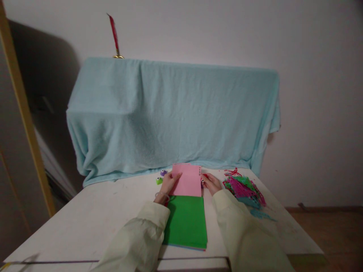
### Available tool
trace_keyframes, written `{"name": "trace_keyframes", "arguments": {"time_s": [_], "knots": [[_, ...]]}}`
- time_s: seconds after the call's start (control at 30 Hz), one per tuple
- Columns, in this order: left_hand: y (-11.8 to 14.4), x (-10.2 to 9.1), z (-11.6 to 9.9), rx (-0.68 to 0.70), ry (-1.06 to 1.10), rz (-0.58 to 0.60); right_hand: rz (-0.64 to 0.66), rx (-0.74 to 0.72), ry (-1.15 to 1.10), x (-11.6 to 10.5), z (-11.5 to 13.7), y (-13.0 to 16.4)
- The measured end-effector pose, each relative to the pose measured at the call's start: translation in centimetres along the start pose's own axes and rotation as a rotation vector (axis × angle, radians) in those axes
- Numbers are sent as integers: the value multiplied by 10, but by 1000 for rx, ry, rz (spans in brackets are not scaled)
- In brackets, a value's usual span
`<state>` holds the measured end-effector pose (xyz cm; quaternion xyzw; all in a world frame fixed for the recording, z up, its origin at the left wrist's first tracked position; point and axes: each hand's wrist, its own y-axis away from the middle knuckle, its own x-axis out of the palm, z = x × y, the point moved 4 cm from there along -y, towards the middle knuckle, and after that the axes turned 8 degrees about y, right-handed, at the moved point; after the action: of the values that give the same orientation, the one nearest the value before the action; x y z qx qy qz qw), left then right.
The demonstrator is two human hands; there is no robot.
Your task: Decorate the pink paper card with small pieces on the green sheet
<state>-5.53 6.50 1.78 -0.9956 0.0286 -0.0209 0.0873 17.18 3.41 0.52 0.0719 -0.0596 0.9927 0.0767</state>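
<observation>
— What am I risking here?

— My left hand [168, 184] is pinching the pink sheet [187, 180] at its edge, and my right hand [211, 183] is closing on a small punch [202, 184] at the other edge; the sheet could be skewing.

— And the sheet?

— It's lying flat on the table [93, 215], above the green stack [187, 223], its right edge already notched.

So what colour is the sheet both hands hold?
Pink sheet, seen in the head view.
</observation>
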Motion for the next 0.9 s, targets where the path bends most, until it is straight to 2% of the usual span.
{"name": "trace_keyframes", "arguments": {"time_s": [0.9], "knots": [[0, 1, -2, -4, 33, 11, 65, 27, -66, 4, 0, 3]]}}
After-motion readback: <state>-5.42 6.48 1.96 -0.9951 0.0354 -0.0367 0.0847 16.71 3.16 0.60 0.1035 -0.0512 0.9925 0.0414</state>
